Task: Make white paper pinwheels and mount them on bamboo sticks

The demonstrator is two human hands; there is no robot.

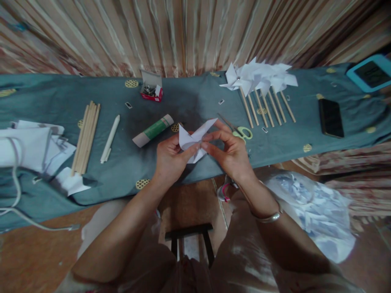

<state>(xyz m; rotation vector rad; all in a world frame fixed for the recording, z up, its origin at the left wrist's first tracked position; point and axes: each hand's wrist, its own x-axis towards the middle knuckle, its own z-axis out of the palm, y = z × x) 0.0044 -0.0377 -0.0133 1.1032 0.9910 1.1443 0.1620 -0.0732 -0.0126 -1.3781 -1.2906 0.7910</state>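
Observation:
A folded white paper pinwheel (195, 140) is held above the near edge of the cloth-covered table. My left hand (172, 158) grips its left side, thumb pressed near the centre. On the other side, my right hand (230, 150) pinches the paper near the middle with thumb and fingertips. Whatever may lie between those fingertips is too small to make out. Behind my left hand lies a green and white tube (153, 130). Green-handled scissors (242, 132) rest just beyond my right hand.
Wooden sticks (85, 138), a white pen (110, 139) and paper sheets (27, 148) lie left. An open red box (152, 91) of metal pins stands behind. Finished pinwheels (259, 77), a phone (331, 118) and a blue-framed device (371, 74) are right; a plastic bag (314, 211) sits below.

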